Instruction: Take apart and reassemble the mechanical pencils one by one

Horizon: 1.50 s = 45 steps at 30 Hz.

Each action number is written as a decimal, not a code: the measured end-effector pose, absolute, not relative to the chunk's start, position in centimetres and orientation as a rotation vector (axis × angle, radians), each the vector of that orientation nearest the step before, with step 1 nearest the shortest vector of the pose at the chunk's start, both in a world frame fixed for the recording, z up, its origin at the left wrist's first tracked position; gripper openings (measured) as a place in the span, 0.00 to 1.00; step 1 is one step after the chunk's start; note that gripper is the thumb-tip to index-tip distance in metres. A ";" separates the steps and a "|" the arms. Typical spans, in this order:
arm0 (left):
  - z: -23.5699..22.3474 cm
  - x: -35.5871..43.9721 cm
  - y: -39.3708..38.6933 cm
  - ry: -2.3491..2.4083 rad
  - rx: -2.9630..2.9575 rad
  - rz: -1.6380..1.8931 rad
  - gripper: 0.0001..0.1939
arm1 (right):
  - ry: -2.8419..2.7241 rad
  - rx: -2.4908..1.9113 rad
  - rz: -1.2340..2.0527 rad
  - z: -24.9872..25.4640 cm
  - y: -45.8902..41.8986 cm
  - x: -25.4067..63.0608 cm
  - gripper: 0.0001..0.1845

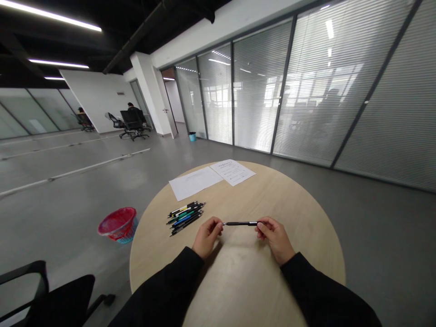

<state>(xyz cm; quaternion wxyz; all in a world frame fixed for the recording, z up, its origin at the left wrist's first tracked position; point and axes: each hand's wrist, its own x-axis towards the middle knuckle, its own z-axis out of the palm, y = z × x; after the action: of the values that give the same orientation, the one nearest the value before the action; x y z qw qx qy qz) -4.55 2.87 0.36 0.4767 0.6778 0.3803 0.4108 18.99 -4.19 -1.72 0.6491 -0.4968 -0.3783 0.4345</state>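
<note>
A slim black pen [241,223] lies level between my two hands, a little above the round wooden table. My left hand [208,234] is closed in a pinch at its silver tip end, where the fingers cover the very point. At the other end, thumb and fingers of my right hand [274,237] grip the barrel near a small white marking. To the left of my left hand is a pile of several pens [185,217], mostly black, with green, blue, yellow and white parts, lying side by side.
Two printed sheets of paper, a left one [194,183] and a right one [233,171], lie toward the far edge of the table [289,195]. A red-lined wastebasket [119,225] stands on the floor at left, near a black chair [64,295]. Two people sit far back.
</note>
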 end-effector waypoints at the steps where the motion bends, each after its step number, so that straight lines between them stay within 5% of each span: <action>1: 0.3 -4.6 2.9 0.932 1.660 1.003 0.17 | -0.858 -1.128 0.986 -1.7 -4.2 19.0 0.22; 45: 0.0 -4.6 3.2 0.851 1.405 1.082 0.14 | -0.754 -1.140 0.984 -2.4 -3.8 19.3 0.25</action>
<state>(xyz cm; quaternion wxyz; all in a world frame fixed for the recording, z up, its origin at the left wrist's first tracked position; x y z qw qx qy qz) -4.62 3.25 0.00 0.5543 0.5945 0.3602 0.4578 19.33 -3.79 -2.43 0.6659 -0.5050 -0.3341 0.4358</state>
